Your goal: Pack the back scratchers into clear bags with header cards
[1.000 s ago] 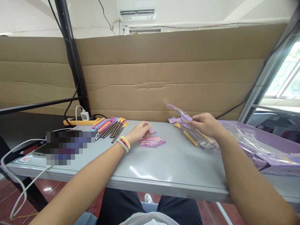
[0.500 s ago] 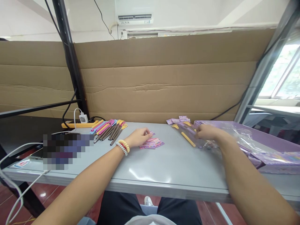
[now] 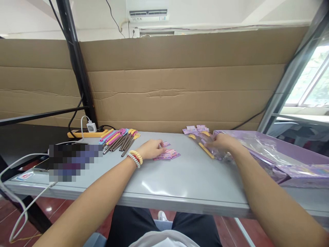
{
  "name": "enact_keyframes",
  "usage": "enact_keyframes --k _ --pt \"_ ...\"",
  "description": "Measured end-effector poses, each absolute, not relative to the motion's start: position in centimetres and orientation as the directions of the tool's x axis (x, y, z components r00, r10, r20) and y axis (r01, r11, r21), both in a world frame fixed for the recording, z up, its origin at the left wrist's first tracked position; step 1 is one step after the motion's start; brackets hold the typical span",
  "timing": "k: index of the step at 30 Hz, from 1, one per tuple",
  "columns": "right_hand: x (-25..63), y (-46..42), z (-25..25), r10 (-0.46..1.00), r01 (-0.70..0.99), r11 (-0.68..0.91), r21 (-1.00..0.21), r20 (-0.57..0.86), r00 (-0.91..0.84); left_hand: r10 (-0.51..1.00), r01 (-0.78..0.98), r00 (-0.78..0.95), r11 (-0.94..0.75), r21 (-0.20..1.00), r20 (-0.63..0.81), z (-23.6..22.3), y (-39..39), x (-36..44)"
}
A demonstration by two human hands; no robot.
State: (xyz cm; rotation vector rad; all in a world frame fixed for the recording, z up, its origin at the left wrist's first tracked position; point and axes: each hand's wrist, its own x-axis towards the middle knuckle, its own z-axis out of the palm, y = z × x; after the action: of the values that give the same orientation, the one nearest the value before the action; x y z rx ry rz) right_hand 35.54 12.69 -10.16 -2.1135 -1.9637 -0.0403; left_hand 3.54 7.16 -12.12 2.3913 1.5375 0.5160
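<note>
1. Fingers of your left hand (image 3: 151, 149) curl loosely over the pink cards (image 3: 167, 155) on the counter (image 3: 180, 178); whether they pinch one, I cannot tell.
2. Your right hand (image 3: 223, 141) presses flat on the clear packet (image 3: 205, 144) holding a yellow-handled tool, gripping nothing.
3. Risk: the slick packet could slide toward the purple bags (image 3: 282, 157), or the stacked cards could fan apart.

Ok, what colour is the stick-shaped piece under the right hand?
Yellow: the stick lies inside clear packaging beneath the right hand, seen in the head view.
</note>
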Motion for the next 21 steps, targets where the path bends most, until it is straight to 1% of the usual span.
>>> enact_keyframes --k 3,5,9,14,17,21 --pt "35.3 13.1 -10.6 0.989 0.990 -0.075 -0.116 0.115 0.088 0.910 0.855 0.383 -0.414 0.313 0.157 -12.0 7.1 3.5" --pt "34.9 13.3 -11.1 0.990 0.996 -0.033 -0.089 0.132 0.044 0.910 0.864 0.383 -0.413 0.288 0.155 -12.0 7.2 3.4" --pt "33.9 13.9 -12.2 0.986 0.997 0.022 -0.071 0.166 -0.009 0.904 0.862 0.400 -0.426 0.273 0.147 -12.2 7.4 3.3" --pt "33.6 14.7 -13.0 0.992 0.997 0.055 -0.055 0.114 -0.049 0.899 0.859 0.414 -0.438 0.263 0.145 -12.2 7.4 3.2" --pt "33.6 14.9 -13.1 0.992 0.998 0.046 -0.038 0.123 -0.041 0.899 0.860 0.418 -0.438 0.263 0.130 -12.0 7.3 3.3" --pt "33.5 14.8 -13.1 0.983 1.000 -0.022 -0.015 0.180 0.024 0.895 0.858 0.426 -0.446 0.253 0.131 -12.0 7.3 3.2"
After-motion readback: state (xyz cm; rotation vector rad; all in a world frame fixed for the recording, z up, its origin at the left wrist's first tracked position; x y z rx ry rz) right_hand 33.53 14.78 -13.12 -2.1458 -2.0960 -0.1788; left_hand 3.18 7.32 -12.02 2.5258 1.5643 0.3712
